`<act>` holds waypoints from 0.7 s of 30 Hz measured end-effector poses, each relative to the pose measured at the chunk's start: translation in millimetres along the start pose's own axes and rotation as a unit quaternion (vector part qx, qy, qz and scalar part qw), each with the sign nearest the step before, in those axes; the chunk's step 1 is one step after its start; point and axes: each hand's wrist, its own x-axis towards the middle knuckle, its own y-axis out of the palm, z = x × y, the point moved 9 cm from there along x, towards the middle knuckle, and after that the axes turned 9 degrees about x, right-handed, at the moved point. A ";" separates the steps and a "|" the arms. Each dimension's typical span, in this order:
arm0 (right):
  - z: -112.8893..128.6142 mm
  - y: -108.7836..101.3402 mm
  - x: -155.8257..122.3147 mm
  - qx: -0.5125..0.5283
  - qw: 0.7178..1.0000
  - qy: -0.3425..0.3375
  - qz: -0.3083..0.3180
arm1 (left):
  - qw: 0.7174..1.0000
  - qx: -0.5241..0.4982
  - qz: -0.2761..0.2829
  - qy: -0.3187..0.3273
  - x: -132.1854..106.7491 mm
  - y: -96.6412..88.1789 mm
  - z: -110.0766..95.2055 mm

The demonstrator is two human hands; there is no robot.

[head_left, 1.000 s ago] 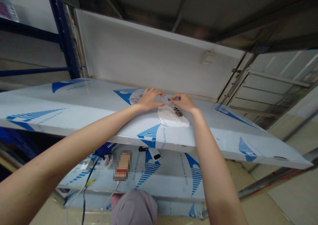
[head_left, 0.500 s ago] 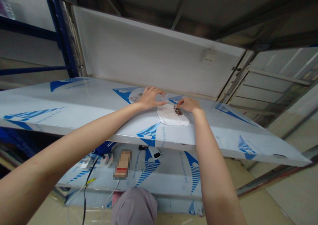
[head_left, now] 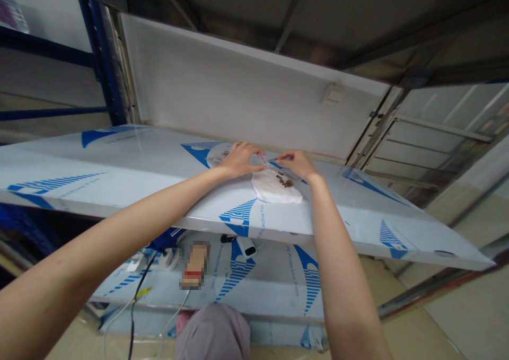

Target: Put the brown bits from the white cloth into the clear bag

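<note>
My left hand point(head_left: 240, 160) rests on the steel tabletop with its thumb and fingertips pinched on a thin, pale strand point(head_left: 263, 158), which is too small to name exactly. My right hand point(head_left: 298, 164) is just right of that pinch, its fingertips close together and close to the strand. Whether they hold anything is hidden. Below my right hand lies a crumpled white cloth point(head_left: 273, 190) with several small dark brown pieces point(head_left: 283, 181) on top. A clear round dish point(head_left: 217, 154) sits partly under my left hand.
The tabletop point(head_left: 119, 161) is a sheet with blue-printed protective film, ending at a front edge. Behind it stands a white wall panel point(head_left: 238, 89) with a switch point(head_left: 332, 95). A lower shelf point(head_left: 278, 291) holds cables and a white device point(head_left: 246, 246).
My right hand has moved left from above the brown pieces, back toward my left hand's fingertips. My left hand has hardly moved.
</note>
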 end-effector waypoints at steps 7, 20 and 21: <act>24.2 2.9 3.0 0.145 0.986 -0.084 -0.001 | 1.000 -0.003 -0.013 0.001 0.6 0.0 0.4; -19.3 26.3 -1.8 -0.125 0.984 0.035 0.121 | 1.000 -0.010 -0.018 -0.015 1.6 -1.0 5.5; -16.1 27.8 -2.6 -0.135 0.983 0.030 0.121 | 1.000 -0.010 -0.018 -0.014 1.7 -0.9 5.8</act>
